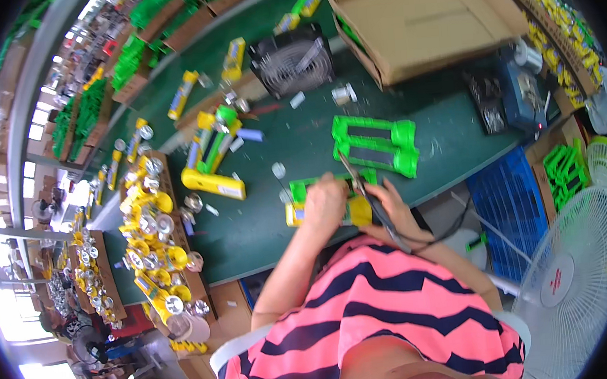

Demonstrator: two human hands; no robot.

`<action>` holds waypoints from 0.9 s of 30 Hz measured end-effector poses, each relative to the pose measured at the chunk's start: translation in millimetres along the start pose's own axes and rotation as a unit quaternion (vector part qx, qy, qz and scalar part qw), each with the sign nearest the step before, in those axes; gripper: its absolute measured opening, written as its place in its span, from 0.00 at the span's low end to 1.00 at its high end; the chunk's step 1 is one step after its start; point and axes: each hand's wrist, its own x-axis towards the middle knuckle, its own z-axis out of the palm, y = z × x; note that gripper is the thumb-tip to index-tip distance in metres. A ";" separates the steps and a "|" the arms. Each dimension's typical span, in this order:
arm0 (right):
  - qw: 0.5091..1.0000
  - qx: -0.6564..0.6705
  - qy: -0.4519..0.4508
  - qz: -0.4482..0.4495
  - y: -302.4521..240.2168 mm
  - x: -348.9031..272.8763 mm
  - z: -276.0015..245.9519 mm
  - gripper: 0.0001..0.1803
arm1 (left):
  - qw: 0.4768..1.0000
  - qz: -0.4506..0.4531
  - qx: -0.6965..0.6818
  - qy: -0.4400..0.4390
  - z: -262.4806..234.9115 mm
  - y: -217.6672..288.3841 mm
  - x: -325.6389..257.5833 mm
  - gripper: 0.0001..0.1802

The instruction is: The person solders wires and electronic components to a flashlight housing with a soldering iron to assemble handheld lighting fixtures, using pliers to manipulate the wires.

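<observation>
A soldering iron [376, 209] with a dark handle and cable is gripped in my right hand [394, 205]. Its metal tip points up and left, away from me. My left hand [324, 201] is closed in a pinch over a green and yellow plastic housing [296, 214] at the near edge of the bench. What its fingertips hold is hidden. Just beyond my right hand lie two green plastic frames [375, 142] with dark inner strips. A small clear round piece [279, 169] rests left of the housing.
Yellow lamp parts [154, 224] with silver reflectors fill a box at left. A black fan [292, 61] and a cardboard box [433, 29] stand at the back. A blue soldering station [522, 91] sits at right, near a white fan [570, 276].
</observation>
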 end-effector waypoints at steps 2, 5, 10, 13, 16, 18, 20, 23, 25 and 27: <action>1.000 0.007 0.007 0.002 1.1 -0.5 1.8 0.38 | 0.999 0.034 0.018 0.003 0.5 -3.3 -4.9 0.04; 1.000 0.007 0.030 0.003 -1.3 -0.8 -0.4 0.37 | 0.984 -0.011 -0.168 0.050 -32.7 7.1 -8.2 0.18; 0.999 -0.008 -0.022 0.044 5.2 12.0 -9.3 0.41 | 0.936 -0.151 -0.293 0.125 -13.2 -6.0 -29.5 0.14; 0.998 -0.021 -0.012 0.055 6.8 15.9 -12.5 0.40 | 0.967 -0.047 -0.185 0.166 -7.4 -0.1 -33.9 0.08; 0.998 0.024 -0.010 0.052 3.0 20.7 -18.0 0.39 | 0.974 -0.011 -0.164 0.156 -6.6 3.0 -33.1 0.05; 0.998 0.029 -0.009 0.059 1.9 21.7 -19.4 0.37 | 0.981 0.014 -0.136 0.137 -8.7 2.4 -33.7 0.06; 0.997 0.034 -0.009 0.067 0.5 21.2 -22.6 0.35 | 0.984 0.000 -0.139 0.108 -13.2 2.7 -33.6 0.06; 0.997 -0.072 -0.006 -0.003 -0.1 9.7 -26.6 0.26 | 0.986 -0.006 -0.138 0.092 -16.9 0.5 -34.9 0.06; 0.990 -0.081 0.080 -0.083 6.0 -1.9 -29.9 0.20 | 0.984 -0.025 -0.149 0.092 -17.7 0.4 -32.6 0.06; 0.988 -0.087 0.096 -0.078 -0.5 -12.7 -32.1 0.18 | 0.983 -0.033 -0.156 0.091 -17.9 1.0 -32.5 0.05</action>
